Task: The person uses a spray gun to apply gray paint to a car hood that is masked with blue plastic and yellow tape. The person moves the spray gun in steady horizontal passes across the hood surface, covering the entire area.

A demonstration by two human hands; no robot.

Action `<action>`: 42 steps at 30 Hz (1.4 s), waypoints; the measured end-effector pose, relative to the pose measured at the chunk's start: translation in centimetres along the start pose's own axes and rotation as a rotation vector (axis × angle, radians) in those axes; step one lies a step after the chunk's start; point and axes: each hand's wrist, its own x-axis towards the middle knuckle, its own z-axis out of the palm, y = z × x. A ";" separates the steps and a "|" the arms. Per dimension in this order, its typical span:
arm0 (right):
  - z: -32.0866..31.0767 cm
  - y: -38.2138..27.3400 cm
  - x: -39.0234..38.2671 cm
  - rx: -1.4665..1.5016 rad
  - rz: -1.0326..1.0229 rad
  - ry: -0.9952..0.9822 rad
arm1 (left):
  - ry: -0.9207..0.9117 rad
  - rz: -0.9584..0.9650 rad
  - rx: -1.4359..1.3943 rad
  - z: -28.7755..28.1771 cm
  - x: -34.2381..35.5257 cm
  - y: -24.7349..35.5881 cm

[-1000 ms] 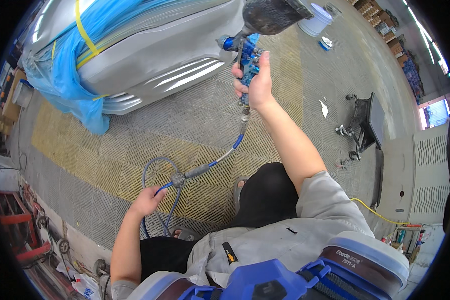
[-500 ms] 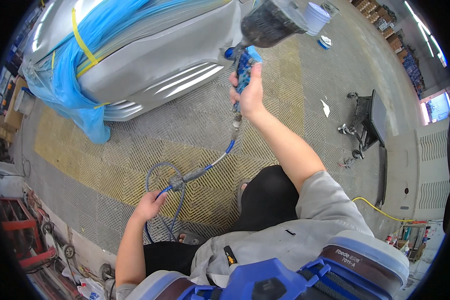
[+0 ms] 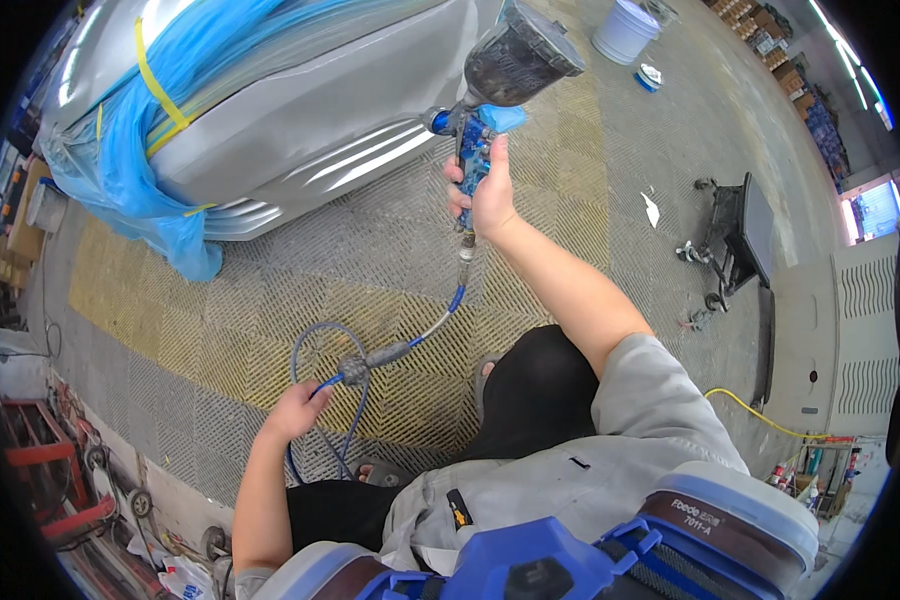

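My right hand (image 3: 489, 195) is wrapped round the handle of a blue paint spray gun (image 3: 473, 145), with a dark, paint-stained cup (image 3: 518, 58) on top. The gun's nozzle faces left, toward a silver car bumper (image 3: 320, 115) partly covered by blue masking film (image 3: 135, 190) and yellow tape. From the gun's base a blue air hose (image 3: 456, 298) runs down to a grey, wrapped coupling (image 3: 354, 370). Lower left, my left hand (image 3: 298, 408) pinches the hose just beyond that coupling. A loop of the hose hangs beside this hand.
Grated grey and yellow floor tiles (image 3: 240, 330) lie under me. At the upper right stand a white bucket (image 3: 625, 38) and a small blue-and-white tin (image 3: 648, 78). A black wheeled stand (image 3: 740, 235) is on the right, near a yellow hose (image 3: 760, 418). Red metal frames (image 3: 60, 470) sit lower left.
My right hand has brought the spray gun slightly left and down, and its cup is tilted differently. My left hand stays nearly still on the hose.
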 end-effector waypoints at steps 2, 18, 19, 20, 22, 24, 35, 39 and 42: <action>-0.2 0.0 0.1 -0.026 -0.029 0.029 | 0.025 0.017 -0.037 -0.1 0.0 -0.1; -0.5 0.3 -0.9 -0.101 -0.025 0.216 | 0.008 0.042 0.021 -0.1 1.3 -1.2; -0.4 0.3 -1.0 -0.109 -0.022 0.201 | 0.009 0.017 -0.005 -0.1 1.3 -1.2; -0.3 0.3 -1.2 -0.117 -0.019 0.187 | 0.007 -0.004 -0.029 -0.1 1.3 -1.3; -0.2 0.0 -1.5 -0.104 0.002 0.127 | -0.003 -0.030 -0.040 -0.2 1.3 -1.2; -0.1 -0.3 -1.8 -0.061 0.029 0.007 | -0.025 -0.056 -0.012 -0.3 1.3 -0.9; -1.1 -5.7 0.7 -0.190 -0.126 0.120 | 0.011 0.159 -0.025 1.8 0.0 2.6; -0.1 -6.8 0.6 -0.242 -0.221 0.261 | 0.000 0.182 -0.053 2.0 0.0 2.9; 1.2 -7.5 -0.3 -0.222 -0.165 0.233 | -0.020 0.055 -0.072 1.7 0.0 2.9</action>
